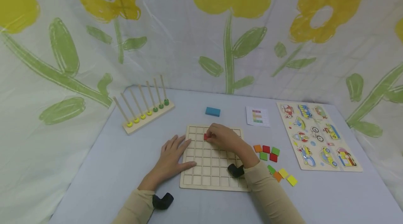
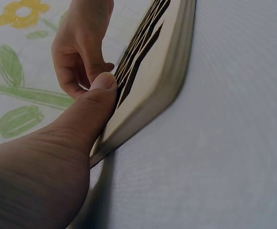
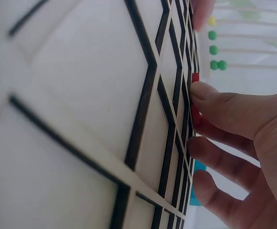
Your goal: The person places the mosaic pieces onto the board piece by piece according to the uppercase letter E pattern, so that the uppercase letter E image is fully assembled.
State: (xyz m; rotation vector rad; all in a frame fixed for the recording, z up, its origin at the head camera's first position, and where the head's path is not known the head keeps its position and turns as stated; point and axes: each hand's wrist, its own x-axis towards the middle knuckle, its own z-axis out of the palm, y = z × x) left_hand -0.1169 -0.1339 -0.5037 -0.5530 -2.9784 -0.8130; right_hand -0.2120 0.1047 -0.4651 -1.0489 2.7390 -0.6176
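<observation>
A wooden grid board (image 1: 201,181) with square cells lies flat between my hands. With thumb and index finger my right hand (image 1: 225,138) pinches a red square tile (image 1: 205,137) over the upper part of the grid. The tile (image 3: 196,112) stands on edge at the grid in the right wrist view; whether it sits in a cell I cannot tell. My left hand (image 1: 171,157) rests at the board's left edge, fingers spread on the table. Its thumb (image 2: 102,83) lies over the board's rim in the left wrist view.
Loose tiles lie right of the board: red (image 1: 266,149), orange (image 1: 258,148), green (image 1: 263,156), yellow (image 1: 292,180). Behind are a blue block (image 1: 213,112) and a printed card (image 1: 258,116). A peg rack with beads (image 1: 148,118) stands back left; a picture puzzle board (image 1: 318,136) lies right.
</observation>
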